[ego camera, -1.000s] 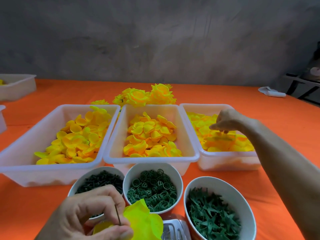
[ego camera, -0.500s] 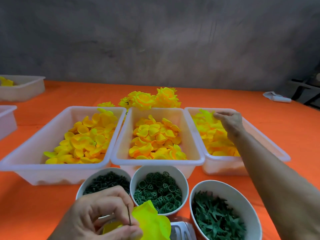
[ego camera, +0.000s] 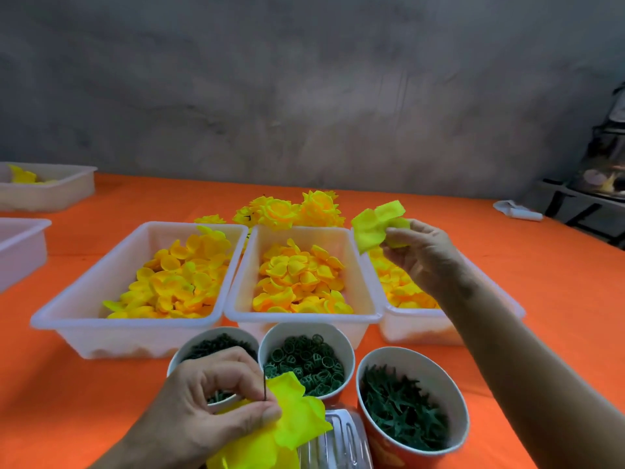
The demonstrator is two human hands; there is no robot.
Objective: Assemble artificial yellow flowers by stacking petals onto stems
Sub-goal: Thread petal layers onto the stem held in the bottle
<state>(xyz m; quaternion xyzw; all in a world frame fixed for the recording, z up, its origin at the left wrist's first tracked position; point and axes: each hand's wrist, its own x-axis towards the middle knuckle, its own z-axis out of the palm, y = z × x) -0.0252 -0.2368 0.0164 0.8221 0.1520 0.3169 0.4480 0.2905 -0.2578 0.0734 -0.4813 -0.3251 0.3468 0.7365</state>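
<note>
Desk [ego camera: 558, 282]: three bins in a row at centre, left bin [ego camera: 84, 299], middle bin [ego camera: 358, 265], right bin [ego camera: 419, 330]. Flowers [ego camera: 291, 211] behind, at 12 o'clock. Three cups [ego camera: 414, 355] before them, at 6. Two more bins [ego camera: 67, 184] at 9–10 o'clock.

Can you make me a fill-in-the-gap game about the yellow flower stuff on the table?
1. The right hand holds a yellow ____ above the right tray.
2. The left hand pinches a thin stem poking through ____ petals.
3. In front of the trays stand ____ round cups of green parts.
4. The table cover is ____.

Missing words: petal; yellow; three; orange
</note>
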